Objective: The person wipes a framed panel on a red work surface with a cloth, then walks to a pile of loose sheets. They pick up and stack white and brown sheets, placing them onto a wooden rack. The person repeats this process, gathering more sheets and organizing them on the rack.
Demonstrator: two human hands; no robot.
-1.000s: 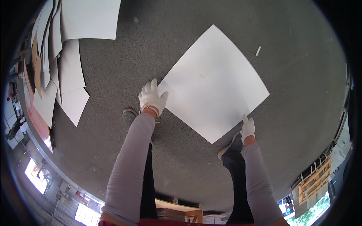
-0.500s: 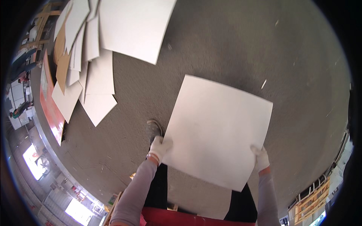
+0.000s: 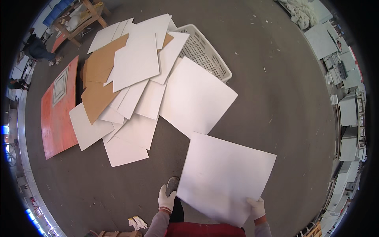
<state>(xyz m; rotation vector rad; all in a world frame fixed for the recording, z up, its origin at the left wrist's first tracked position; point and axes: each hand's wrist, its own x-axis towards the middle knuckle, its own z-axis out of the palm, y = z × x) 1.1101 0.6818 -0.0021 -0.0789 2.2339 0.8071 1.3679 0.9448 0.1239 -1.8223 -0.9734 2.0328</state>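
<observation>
A large white square board (image 3: 227, 177) tilts in front of me, above the floor. My right hand (image 3: 257, 208), in a white glove, grips its lower right edge with the thumb on top and the other fingers hidden. Just off the board's lower left corner, my left hand (image 3: 166, 198), also gloved, has its thumb and fingers apart and holds nothing. Ahead lies a loose pile of white boards (image 3: 136, 59) with brown boards (image 3: 98, 94) among them. One big white board (image 3: 199, 94) at its right side lies just beyond the board I hold.
A pale perforated plastic basket (image 3: 209, 53) stands behind the pile. At left a red panel (image 3: 59, 114) lies on the floor. White gloves (image 3: 137, 223) lie near my left side. A wooden stand (image 3: 85, 23) and a person (image 3: 37, 47) are at far left; stacked boards line the right.
My view has lifted, bringing the whole pile and basket into sight. My left hand has come off the board's edge; the right still grips it. The board now appears closer to the pile.
</observation>
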